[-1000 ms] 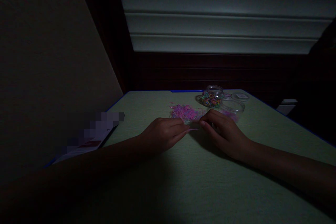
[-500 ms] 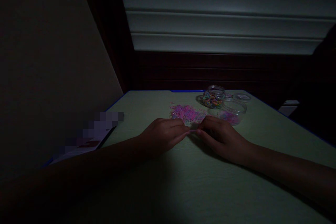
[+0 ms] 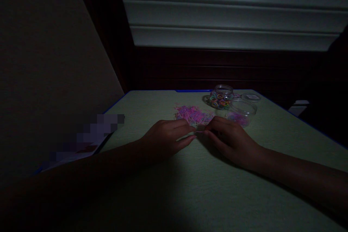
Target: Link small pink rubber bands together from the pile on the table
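My left hand [image 3: 170,137] and my right hand [image 3: 232,139] face each other low over the table. A thin pale elastic band [image 3: 200,131] spans the short gap between their fingertips. My right thumb and forefinger pinch one end. The other end meets my left fingertips, where the thumb stands a little apart from the fingers; exactly how it is held there is too dark to see. Just beyond the hands lies a loose pile of pink and purple elastic bands [image 3: 191,114]. Behind my right hand stands an open clear tub [image 3: 251,110] with more pink bands inside.
A clear jar [image 3: 221,98] of multicoloured bands stands at the back, beside a clear lid [image 3: 250,97]. A partly blurred flat item [image 3: 92,139] lies along the left edge of the green table [image 3: 217,195]. A slatted shutter [image 3: 231,14] rises behind.
My left thumb has parted from the fingers above it. My right hand keeps its pinch. The view has shifted slightly, and the pile and containers look unmoved.
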Tool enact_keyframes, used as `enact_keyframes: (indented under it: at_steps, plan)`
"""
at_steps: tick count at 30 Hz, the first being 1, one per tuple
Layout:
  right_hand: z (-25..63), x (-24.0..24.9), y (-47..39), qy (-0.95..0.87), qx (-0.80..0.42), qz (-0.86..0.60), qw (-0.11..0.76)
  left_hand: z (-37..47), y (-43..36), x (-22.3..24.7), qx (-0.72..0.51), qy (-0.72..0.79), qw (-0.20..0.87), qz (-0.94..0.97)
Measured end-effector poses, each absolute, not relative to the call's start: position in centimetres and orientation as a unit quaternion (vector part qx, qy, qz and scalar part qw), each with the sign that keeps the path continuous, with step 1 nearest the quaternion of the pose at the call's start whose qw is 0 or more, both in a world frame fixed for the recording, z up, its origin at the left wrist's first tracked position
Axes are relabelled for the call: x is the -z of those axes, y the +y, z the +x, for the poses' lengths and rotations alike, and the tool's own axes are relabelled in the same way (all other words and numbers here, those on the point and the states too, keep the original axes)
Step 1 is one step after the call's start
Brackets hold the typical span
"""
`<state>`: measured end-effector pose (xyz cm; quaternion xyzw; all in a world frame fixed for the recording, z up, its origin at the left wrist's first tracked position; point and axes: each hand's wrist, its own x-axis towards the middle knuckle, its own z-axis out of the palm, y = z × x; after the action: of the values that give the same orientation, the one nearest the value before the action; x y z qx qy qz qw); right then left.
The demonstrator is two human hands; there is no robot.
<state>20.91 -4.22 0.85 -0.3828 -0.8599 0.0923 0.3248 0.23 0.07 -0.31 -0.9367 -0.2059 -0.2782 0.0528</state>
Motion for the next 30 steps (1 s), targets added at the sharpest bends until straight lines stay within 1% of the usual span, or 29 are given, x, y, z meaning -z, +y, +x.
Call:
enact_keyframes:
  at_steps: [4, 8, 17, 25, 30]
  plan:
    - [20.99, -0.89, -4.16, -0.861, -0.091, -0.383, 0.322, 0.22, 0.16, 0.48, 0.298, -0.201, 0.068, -0.931]
    - [21.0, -0.77, -4.12, -0.867, -0.089, -0.372, 0.318, 0.23, 0.18, 0.4, 0.29, -0.201, 0.077, -0.933]
    - [21.14, -0.71, -4.19, -0.873, -0.09, -0.373, 0.301, 0.26, 0.1, 0.06, 0.252, -0.198, 0.043, -0.946]
    - [21.29, -0.82, -4.38, -0.855, -0.076, -0.396, 0.326, 0.28, 0.04, -0.01, 0.251, -0.203, 0.041, -0.945]
    - [21.23, -0.77, -4.3, -0.866, -0.075, -0.386, 0.309, 0.37, -0.07, -0.22, 0.244, -0.21, 0.039, -0.946]
